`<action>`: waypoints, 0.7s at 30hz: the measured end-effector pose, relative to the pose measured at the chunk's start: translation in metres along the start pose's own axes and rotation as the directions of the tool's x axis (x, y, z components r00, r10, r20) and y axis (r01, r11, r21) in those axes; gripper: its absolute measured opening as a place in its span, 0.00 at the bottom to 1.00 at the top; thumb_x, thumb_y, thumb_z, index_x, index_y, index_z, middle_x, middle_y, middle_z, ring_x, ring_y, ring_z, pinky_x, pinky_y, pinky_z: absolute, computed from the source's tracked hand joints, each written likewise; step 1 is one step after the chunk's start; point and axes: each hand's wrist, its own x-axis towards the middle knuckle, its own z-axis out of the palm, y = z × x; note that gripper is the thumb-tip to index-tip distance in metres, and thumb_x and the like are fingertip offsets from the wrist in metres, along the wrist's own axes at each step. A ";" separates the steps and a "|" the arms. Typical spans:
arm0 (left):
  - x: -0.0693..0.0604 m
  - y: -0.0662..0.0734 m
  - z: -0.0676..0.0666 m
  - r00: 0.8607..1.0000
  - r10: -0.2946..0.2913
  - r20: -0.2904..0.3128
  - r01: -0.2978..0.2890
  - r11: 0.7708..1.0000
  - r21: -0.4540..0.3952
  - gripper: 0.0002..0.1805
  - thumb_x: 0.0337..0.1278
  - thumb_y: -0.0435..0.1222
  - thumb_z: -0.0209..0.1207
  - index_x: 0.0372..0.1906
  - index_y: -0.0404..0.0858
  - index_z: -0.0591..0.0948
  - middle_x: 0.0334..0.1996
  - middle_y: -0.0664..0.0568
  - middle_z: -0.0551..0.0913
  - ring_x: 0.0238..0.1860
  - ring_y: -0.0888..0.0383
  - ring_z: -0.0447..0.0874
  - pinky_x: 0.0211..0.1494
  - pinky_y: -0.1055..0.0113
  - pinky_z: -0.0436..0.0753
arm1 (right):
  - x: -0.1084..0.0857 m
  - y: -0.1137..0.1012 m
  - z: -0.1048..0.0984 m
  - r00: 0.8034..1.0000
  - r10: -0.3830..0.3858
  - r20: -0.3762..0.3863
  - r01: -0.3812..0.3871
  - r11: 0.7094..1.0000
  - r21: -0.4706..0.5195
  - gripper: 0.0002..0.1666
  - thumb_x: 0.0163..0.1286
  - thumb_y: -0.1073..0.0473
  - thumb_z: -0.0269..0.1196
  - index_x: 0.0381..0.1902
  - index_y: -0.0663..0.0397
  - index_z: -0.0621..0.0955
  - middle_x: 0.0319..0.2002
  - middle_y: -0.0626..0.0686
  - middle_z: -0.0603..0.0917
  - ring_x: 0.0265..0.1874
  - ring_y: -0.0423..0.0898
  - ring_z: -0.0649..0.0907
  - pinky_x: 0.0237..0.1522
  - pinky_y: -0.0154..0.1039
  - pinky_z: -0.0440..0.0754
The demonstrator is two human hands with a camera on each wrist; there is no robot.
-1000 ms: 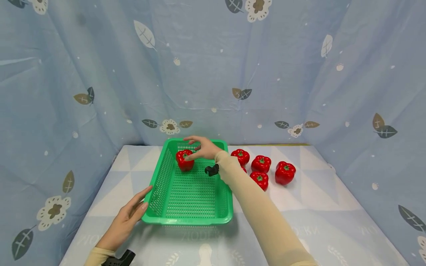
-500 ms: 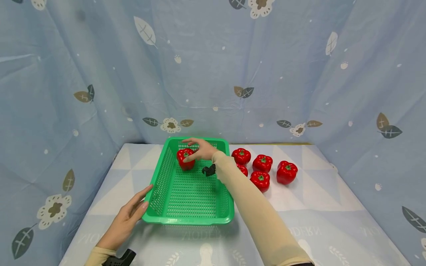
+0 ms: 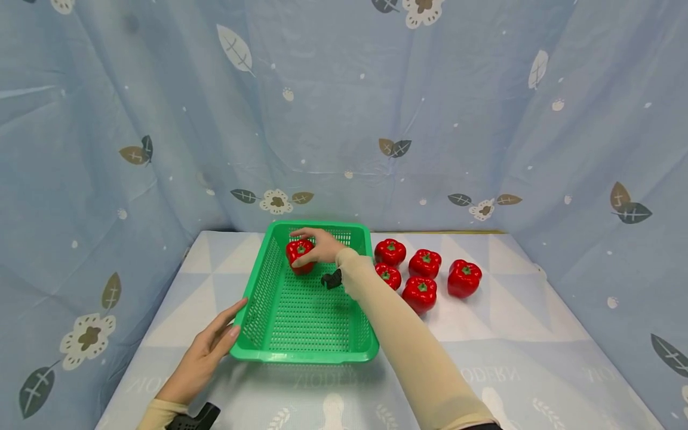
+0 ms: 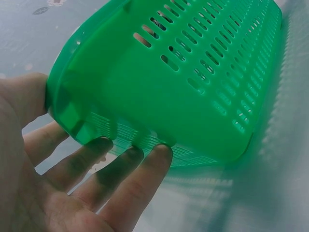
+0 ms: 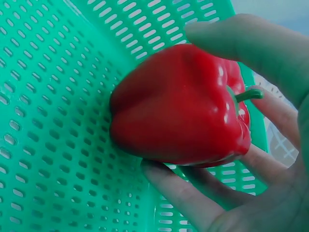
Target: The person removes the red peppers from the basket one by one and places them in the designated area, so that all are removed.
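A glossy red bell pepper (image 5: 178, 106) with a green stem is at the far left of the green perforated basket (image 3: 309, 357). My right hand (image 3: 318, 246) holds this pepper, thumb on one side and fingers on the other. In the right wrist view its thumb (image 5: 231, 36) lies along one flank while a fingertip touches the opposite one. My left hand (image 3: 201, 352) grips the basket's near left corner. The left wrist view shows its thumb (image 4: 29, 94) at the rim and its fingertips against the outer wall.
Several more red bell peppers (image 3: 424, 263) stand on the patterned tablecloth (image 3: 516, 310), right of the basket. One pepper (image 3: 388, 276) is close to the basket's right wall, partly behind my right sleeve (image 3: 408, 340). A blue patterned curtain (image 3: 344, 107) hangs behind and at both sides.
My right hand has shifted slightly left and down, its fingers drawing closer around the pepper in the basket. My left hand stays at the basket corner.
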 end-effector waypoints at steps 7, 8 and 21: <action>0.000 0.000 0.001 1.000 0.004 0.002 -0.004 1.000 -0.001 0.31 0.93 0.42 0.47 0.89 0.46 0.59 0.86 0.36 0.56 0.77 0.35 0.66 0.68 0.44 0.82 | 0.001 0.004 0.005 0.999 0.045 -0.030 -0.045 0.999 -0.011 0.47 0.67 0.60 0.80 0.81 0.49 0.75 0.76 0.56 0.76 0.69 0.57 0.79 0.60 0.49 0.86; 0.000 0.000 0.000 1.000 0.007 0.002 -0.007 1.000 0.001 0.30 0.93 0.42 0.47 0.89 0.46 0.59 0.86 0.37 0.56 0.77 0.35 0.66 0.67 0.45 0.82 | 0.002 0.005 0.006 0.998 0.049 -0.033 -0.049 0.999 -0.011 0.46 0.67 0.60 0.80 0.81 0.49 0.75 0.75 0.56 0.76 0.68 0.57 0.79 0.59 0.48 0.86; 0.000 0.000 0.000 1.000 0.010 -0.005 -0.010 1.000 0.013 0.30 0.93 0.42 0.47 0.89 0.47 0.59 0.86 0.37 0.56 0.77 0.34 0.66 0.67 0.43 0.82 | 0.000 0.002 0.009 0.998 0.053 -0.038 -0.054 0.998 -0.033 0.45 0.69 0.61 0.79 0.81 0.50 0.75 0.76 0.56 0.75 0.68 0.58 0.79 0.58 0.49 0.87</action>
